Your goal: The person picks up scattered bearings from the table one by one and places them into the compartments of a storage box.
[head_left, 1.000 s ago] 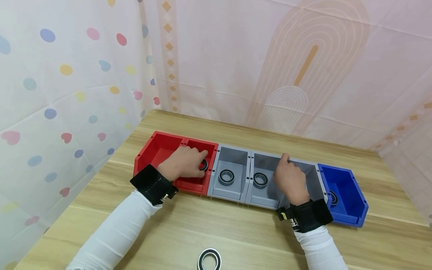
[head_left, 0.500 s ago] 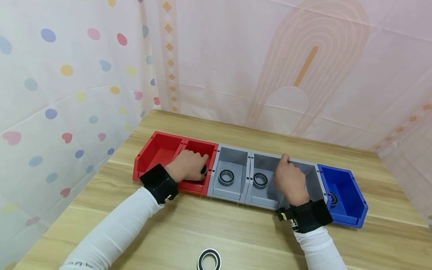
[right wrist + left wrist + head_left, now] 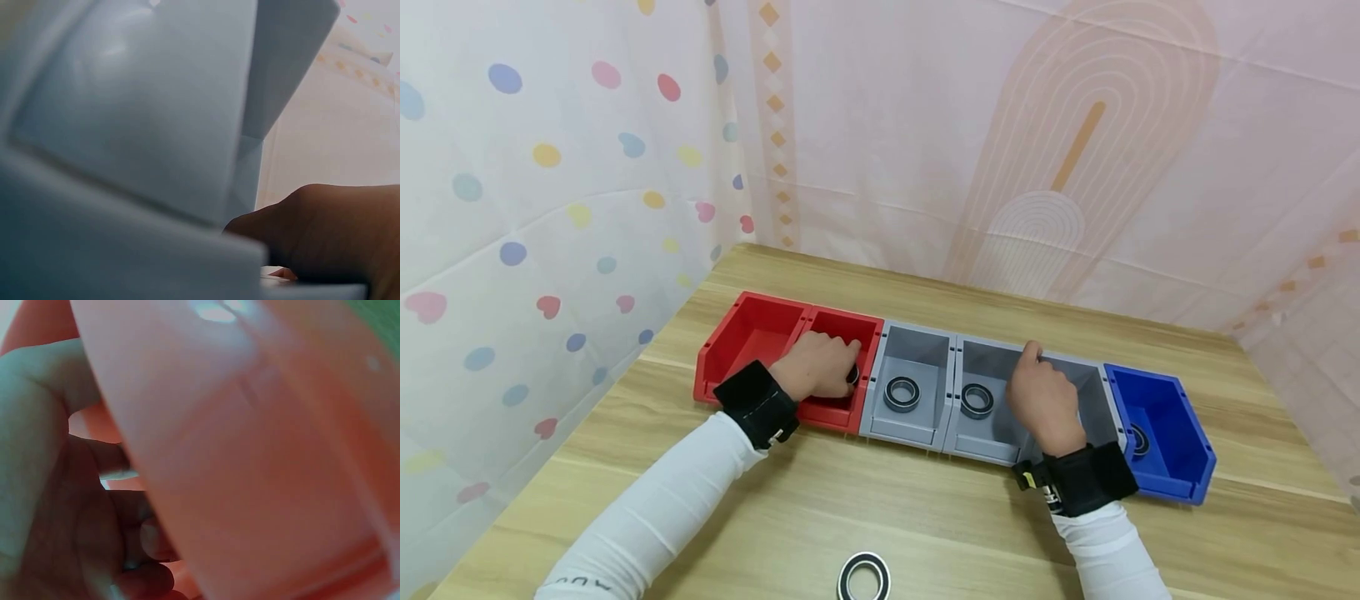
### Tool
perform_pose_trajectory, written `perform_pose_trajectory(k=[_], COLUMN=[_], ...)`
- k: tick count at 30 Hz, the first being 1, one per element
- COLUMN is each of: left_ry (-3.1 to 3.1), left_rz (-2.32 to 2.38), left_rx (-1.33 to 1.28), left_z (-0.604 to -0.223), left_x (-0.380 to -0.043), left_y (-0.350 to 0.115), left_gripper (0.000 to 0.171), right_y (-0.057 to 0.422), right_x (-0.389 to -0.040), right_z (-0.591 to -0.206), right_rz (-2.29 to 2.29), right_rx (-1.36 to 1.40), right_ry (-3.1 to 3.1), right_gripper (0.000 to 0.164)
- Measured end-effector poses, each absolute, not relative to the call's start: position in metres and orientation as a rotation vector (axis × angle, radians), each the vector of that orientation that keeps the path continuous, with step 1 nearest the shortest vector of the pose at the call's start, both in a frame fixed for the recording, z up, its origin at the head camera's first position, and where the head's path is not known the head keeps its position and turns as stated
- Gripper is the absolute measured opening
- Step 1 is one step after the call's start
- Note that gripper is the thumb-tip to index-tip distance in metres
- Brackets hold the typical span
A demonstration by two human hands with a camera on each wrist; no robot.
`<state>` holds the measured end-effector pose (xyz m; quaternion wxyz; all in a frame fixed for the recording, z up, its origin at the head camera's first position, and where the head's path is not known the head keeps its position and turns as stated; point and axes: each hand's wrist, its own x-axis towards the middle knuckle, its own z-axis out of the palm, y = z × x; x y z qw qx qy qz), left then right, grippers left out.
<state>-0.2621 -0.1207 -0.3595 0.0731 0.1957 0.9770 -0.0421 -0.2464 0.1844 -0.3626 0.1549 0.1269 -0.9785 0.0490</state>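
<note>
My left hand (image 3: 820,367) reaches down into the right one of two red bins (image 3: 760,329), fingers curled. At its fingertips shows the dark edge of a ball bearing (image 3: 853,374), pinched at its side. In the left wrist view the red bin wall (image 3: 250,456) covers the fingertips. My right hand (image 3: 1047,398) reaches into the rightmost grey bin (image 3: 1097,392), its index knuckle raised near the back. The grey wall (image 3: 144,112) hides most of its fingers in the right wrist view, so I cannot tell what they hold.
The other two grey bins (image 3: 917,354) each hold one bearing (image 3: 902,394). A blue bin (image 3: 1176,417) at the right end has a bearing (image 3: 1140,440) by its left wall. Another bearing (image 3: 863,575) lies on the wooden table (image 3: 962,533) in front. Printed curtains stand behind.
My left hand has drawn slightly nearer and lower within the red bin, the bearing's edge shifting with it. The right hand stays where it was.
</note>
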Motion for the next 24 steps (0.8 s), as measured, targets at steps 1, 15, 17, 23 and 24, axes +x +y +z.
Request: perform_pose_trajectory(k=[1,15,17,23,24], left_ry=[2.935,2.935,2.957,3.037,3.055], left_rz=[-0.129,-0.207,-0.214,-0.273,-0.281], left_rx=[0.586,0.533,0.554,0.638,0.652], left_z=[-0.360,-0.361,-0.362,-0.357,-0.354], left_x=[-0.262,-0.260,-0.259,-0.249,-0.246], left_y=[-0.120,-0.115,-0.115,-0.114,-0.114], left_gripper=[0.046,0.047,0.045,0.046,0.046], right_y=[0.184,0.183,0.183,0.185,0.185], right_x=[-0.246,-0.247,-0.247,-0.247,-0.246], right_z=[-0.363,-0.363,-0.363,-0.364,-0.364], right_rz=[0.136,0.141,0.140,0.157,0.161], right_rx=[0.366,0.360,0.358,0.337,0.335], right_ry=[-2.799,-2.783,-2.791,-2.838,-2.843], right_gripper=[0.030,0.029,0.029,0.030,0.030])
